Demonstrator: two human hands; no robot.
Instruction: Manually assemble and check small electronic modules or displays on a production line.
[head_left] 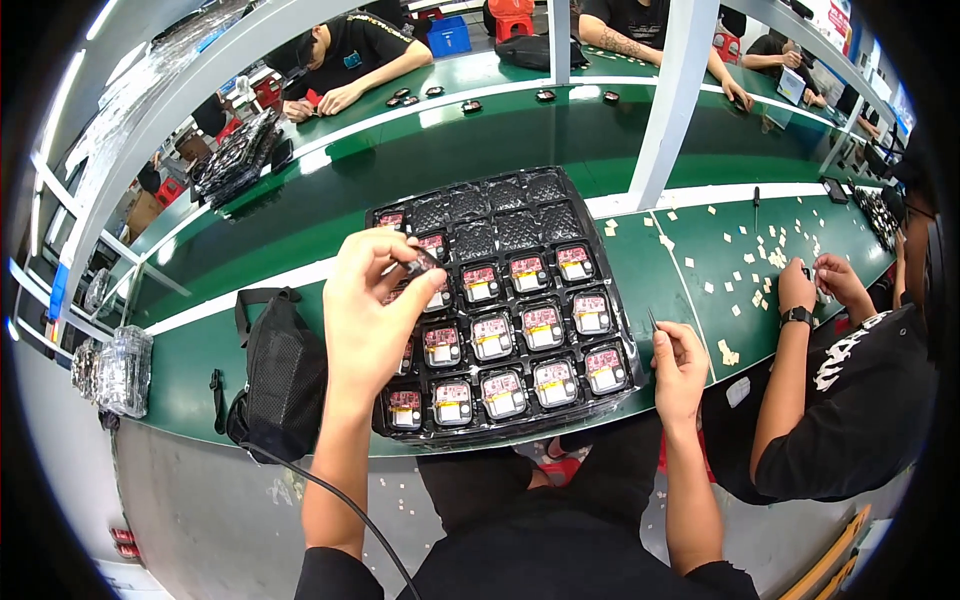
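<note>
Above the left side of a black plastic tray (628,352), my left hand (372,310) pinches a small dark device casing (424,264) between thumb and fingers. The casing's far details are too small to make out. Rows of square black housings with red circuit boards and white blocks, such as one unit (503,393), sit in the tray's pockets. Textured pocket bottoms show along its far side. To the right of the tray, my right hand (679,372) is closed around thin tweezers (653,320), their tips pointing up and away. My left hand hides some units beneath it.
A black mesh bag (283,375) lies left of the tray on the green bench. Small pale pieces (757,290) are scattered at the right, near a seated co-worker (840,400). A grey post (672,110) rises beyond the tray. Other people sit across the conveyor (460,135).
</note>
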